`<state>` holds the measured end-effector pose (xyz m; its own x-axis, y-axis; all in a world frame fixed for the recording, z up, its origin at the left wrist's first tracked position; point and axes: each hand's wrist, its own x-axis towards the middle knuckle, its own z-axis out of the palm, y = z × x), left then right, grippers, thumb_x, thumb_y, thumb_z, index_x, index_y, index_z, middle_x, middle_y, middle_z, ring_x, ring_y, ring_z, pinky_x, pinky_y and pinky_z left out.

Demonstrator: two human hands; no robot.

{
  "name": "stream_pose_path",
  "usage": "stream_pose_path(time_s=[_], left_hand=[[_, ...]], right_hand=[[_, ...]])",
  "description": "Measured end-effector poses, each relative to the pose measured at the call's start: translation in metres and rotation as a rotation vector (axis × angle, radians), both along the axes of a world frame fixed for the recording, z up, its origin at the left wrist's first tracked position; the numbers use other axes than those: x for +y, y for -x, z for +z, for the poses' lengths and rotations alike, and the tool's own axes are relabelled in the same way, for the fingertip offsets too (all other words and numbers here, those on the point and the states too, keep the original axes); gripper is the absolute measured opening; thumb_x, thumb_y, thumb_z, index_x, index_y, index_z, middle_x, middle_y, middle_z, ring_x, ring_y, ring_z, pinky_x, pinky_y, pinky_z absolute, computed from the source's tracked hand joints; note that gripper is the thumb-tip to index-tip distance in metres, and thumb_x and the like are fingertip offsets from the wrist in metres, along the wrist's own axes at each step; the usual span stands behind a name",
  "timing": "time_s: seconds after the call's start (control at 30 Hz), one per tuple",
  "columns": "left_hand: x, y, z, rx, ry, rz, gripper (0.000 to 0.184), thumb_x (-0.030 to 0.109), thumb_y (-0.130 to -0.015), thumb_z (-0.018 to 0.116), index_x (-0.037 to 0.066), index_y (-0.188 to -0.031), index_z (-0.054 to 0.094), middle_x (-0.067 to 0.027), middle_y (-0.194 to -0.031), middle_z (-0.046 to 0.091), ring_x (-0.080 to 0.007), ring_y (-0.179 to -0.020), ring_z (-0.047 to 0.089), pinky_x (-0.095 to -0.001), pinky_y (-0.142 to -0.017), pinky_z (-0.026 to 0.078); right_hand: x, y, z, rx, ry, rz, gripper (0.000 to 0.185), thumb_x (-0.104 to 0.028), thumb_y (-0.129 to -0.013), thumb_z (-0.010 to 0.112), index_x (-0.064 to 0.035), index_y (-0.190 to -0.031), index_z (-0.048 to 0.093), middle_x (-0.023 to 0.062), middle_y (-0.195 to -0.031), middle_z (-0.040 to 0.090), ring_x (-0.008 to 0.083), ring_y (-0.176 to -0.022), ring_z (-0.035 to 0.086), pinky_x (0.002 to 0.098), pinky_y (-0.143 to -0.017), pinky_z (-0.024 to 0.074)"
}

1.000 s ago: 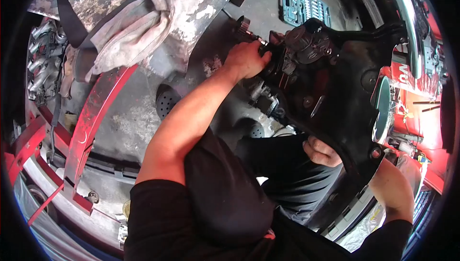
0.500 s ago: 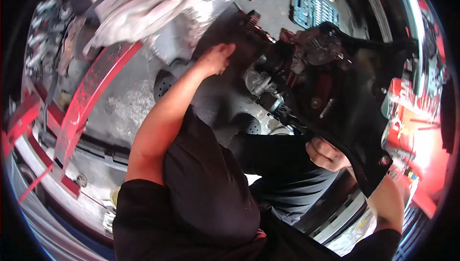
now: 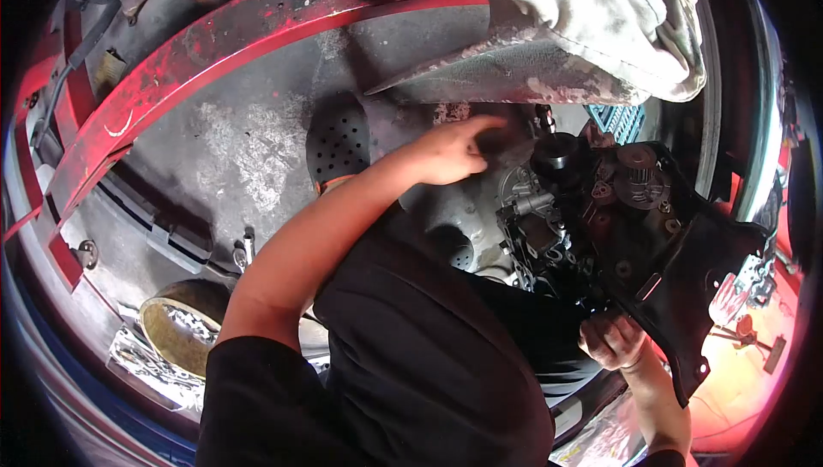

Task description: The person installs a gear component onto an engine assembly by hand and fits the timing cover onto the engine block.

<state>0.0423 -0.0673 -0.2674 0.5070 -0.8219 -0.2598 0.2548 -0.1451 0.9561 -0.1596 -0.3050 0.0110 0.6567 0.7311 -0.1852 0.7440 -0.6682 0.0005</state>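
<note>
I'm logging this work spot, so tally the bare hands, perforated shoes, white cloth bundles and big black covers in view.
Left hand, right hand: 2
Shoes: 2
White cloth bundle: 1
Black cover: 1
Total: 6

A scuffed red-painted metal beam (image 3: 283,25) curves above a grey workshop floor (image 3: 257,145) worn white in patches. At upper right, a stained white cloth (image 3: 591,4) drapes a paint-flecked grey panel (image 3: 506,77), which partly hides a bright blue tool case (image 3: 624,124). A round yellowish tub (image 3: 158,330) sits lower left; a shiny chrome bar (image 3: 765,107) lines the right.
</note>
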Motion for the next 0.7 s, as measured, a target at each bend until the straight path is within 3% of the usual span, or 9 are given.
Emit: stream_pose_path(time_s=[0.13,0.2,0.27,0.37,0.43,0.57,0.63,0.7], left_hand=[[-0.044,-0.018,0.025,-0.151,0.076,-0.118,0.072,0.009,-0.082,0.065,0.020,-0.148,0.038,-0.0117,-0.087,0.066,-0.0219,-0.083,0.064,-0.0359,-0.077,0.051],[-0.061,-0.020,0.022,-0.258,0.064,-0.314,0.072,0.009,-0.080,0.068,0.021,-0.146,0.041,-0.0116,-0.087,0.066,-0.0244,-0.086,0.064,-0.0372,-0.079,0.050],[-0.065,-0.018,0.022,-0.228,0.061,-0.315,0.071,0.010,-0.080,0.069,0.020,-0.145,0.043,-0.0117,-0.088,0.065,-0.0251,-0.085,0.064,-0.0380,-0.078,0.049],[-0.064,-0.016,0.019,-0.223,0.073,-0.286,0.071,0.009,-0.080,0.069,0.020,-0.145,0.043,-0.0099,-0.087,0.064,-0.0229,-0.086,0.063,-0.0366,-0.077,0.049],[-0.062,-0.013,0.020,-0.065,0.110,-0.300,0.070,0.007,-0.080,0.068,0.018,-0.145,0.043,-0.0077,-0.086,0.063,-0.0199,-0.088,0.063,-0.0355,-0.077,0.049],[-0.071,-0.009,0.016,-0.025,0.144,-0.290,0.072,0.005,-0.082,0.067,0.017,-0.147,0.039,-0.0067,-0.085,0.063,-0.0171,-0.083,0.062,-0.0339,-0.074,0.050],[-0.076,-0.012,0.014,0.278,0.180,-0.356,0.075,0.003,-0.083,0.065,0.016,-0.150,0.033,-0.0087,-0.087,0.065,-0.0168,-0.078,0.064,-0.0324,-0.071,0.052],[-0.074,-0.016,0.021,0.368,0.182,-0.376,0.077,0.002,-0.083,0.065,0.015,-0.151,0.031,-0.0100,-0.089,0.065,-0.0169,-0.076,0.065,-0.0318,-0.071,0.053]], right_hand=[[0.001,-0.003,0.000,0.020,-0.021,-0.008,0.013,-0.012,-0.079,0.063,-0.0129,-0.092,0.061,-0.0022,-0.077,0.056,0.0129,-0.065,0.058,0.0430,-0.085,0.0522],[0.002,-0.005,0.001,0.023,-0.013,-0.016,0.014,-0.011,-0.078,0.064,-0.0131,-0.092,0.061,-0.0023,-0.077,0.056,0.0127,-0.065,0.058,0.0436,-0.086,0.0527],[0.002,-0.005,0.001,0.031,-0.028,-0.021,0.015,-0.011,-0.079,0.066,-0.0119,-0.094,0.064,-0.0006,-0.082,0.059,0.0135,-0.067,0.061,0.0346,-0.070,0.0552],[-0.001,-0.004,0.001,0.045,-0.051,-0.015,0.018,-0.012,-0.077,0.067,-0.0123,-0.095,0.065,-0.0007,-0.083,0.059,0.0143,-0.069,0.062,0.0355,-0.071,0.0559],[-0.003,-0.001,0.001,0.041,-0.046,-0.018,0.020,-0.013,-0.077,0.068,-0.0126,-0.097,0.065,-0.0005,-0.084,0.059,0.0147,-0.070,0.062,0.0361,-0.072,0.0561],[-0.005,0.004,0.002,0.019,-0.026,-0.018,0.021,-0.015,-0.077,0.069,-0.0133,-0.097,0.065,0.0002,-0.084,0.059,0.0156,-0.071,0.063,0.0378,-0.073,0.0565],[-0.003,0.004,0.002,0.006,-0.030,-0.023,0.017,-0.013,-0.078,0.067,-0.0136,-0.094,0.064,-0.0003,-0.082,0.059,0.0148,-0.068,0.062,0.0382,-0.075,0.0566],[-0.002,0.003,0.001,-0.003,-0.035,-0.028,0.012,-0.012,-0.079,0.064,-0.0138,-0.091,0.064,-0.0007,-0.081,0.059,0.0140,-0.066,0.060,0.0386,-0.076,0.0568]])
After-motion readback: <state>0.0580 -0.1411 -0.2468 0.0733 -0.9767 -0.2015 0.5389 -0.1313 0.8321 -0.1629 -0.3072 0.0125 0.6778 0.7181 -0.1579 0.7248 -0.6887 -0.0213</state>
